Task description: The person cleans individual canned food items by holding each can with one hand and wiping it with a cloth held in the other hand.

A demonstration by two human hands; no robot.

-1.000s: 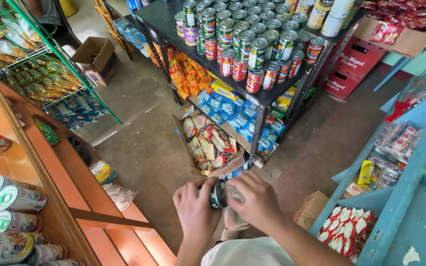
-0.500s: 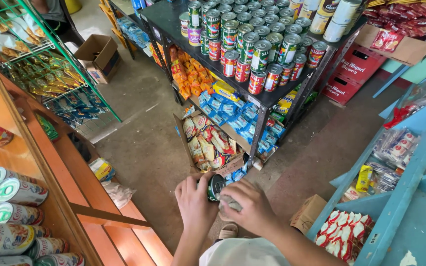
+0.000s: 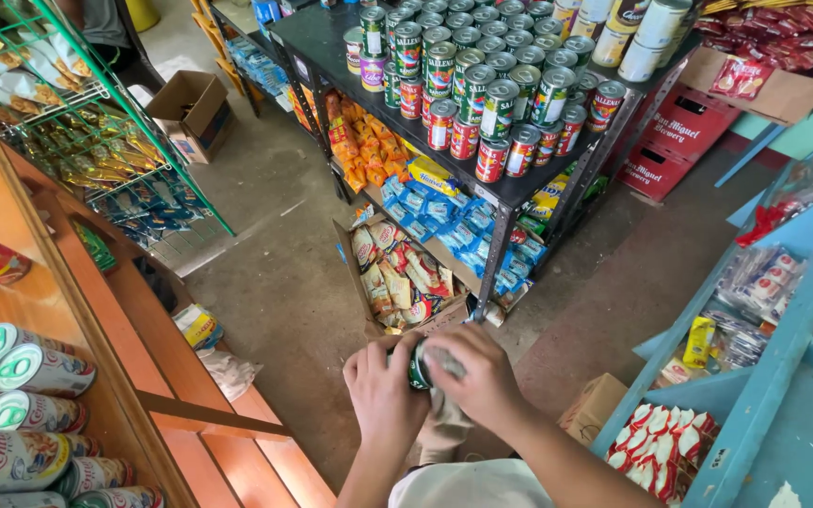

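I hold a small tin can (image 3: 420,363) with a dark green label in front of me, low in the head view. My left hand (image 3: 383,393) grips its left end. My right hand (image 3: 470,374) wraps over its top and right side, hiding most of the can. Straight ahead stands a black metal shelf (image 3: 519,193) with several upright cans (image 3: 482,85) on top. At my left, on an orange wooden shelf (image 3: 105,348), lie several cans on their sides (image 3: 21,414).
Packets of snacks fill the lower tiers of the black shelf (image 3: 425,235). A green wire rack (image 3: 96,141) with packets and an open cardboard box (image 3: 190,108) stand at the back left. A blue shelf (image 3: 764,329) with packets rises at the right; bare concrete floor lies between.
Both hands stayed on the can, drifting slightly right in view, and the right hand has closed further over its top. The view has shifted a little.
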